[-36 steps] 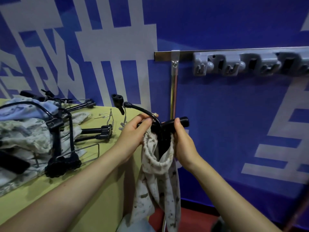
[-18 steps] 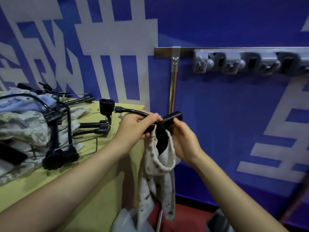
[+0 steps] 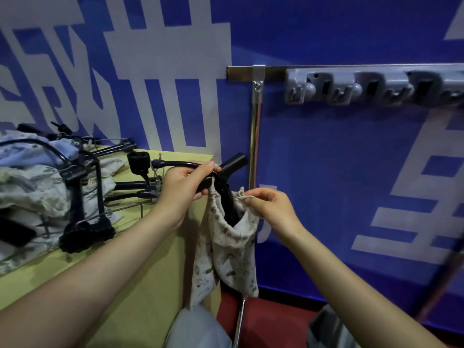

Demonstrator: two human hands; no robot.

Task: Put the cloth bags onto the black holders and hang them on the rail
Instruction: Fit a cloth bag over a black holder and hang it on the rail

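A black holder (image 3: 232,163) with a curved arm is gripped by my left hand (image 3: 185,182) just past the table's right edge. A cream printed cloth bag (image 3: 226,252) hangs from the holder, whose lower black part sits inside the bag's gathered mouth. My right hand (image 3: 270,205) pinches the bag's drawstring at the right side of the opening. The metal rail (image 3: 243,72) runs along the blue wall above, carrying a grey hook strip (image 3: 351,86).
On the yellow table (image 3: 105,285) at the left lie several more black holders (image 3: 85,197) tangled with a pile of cloth bags (image 3: 27,182). A thin metal post (image 3: 254,146) drops from the rail right behind the bag. Red floor shows below.
My right hand has left the holder's stub and dropped to pinch the bag's drawstring. The holder has tilted so its stub points up to the right, and the bag's mouth has opened wider.
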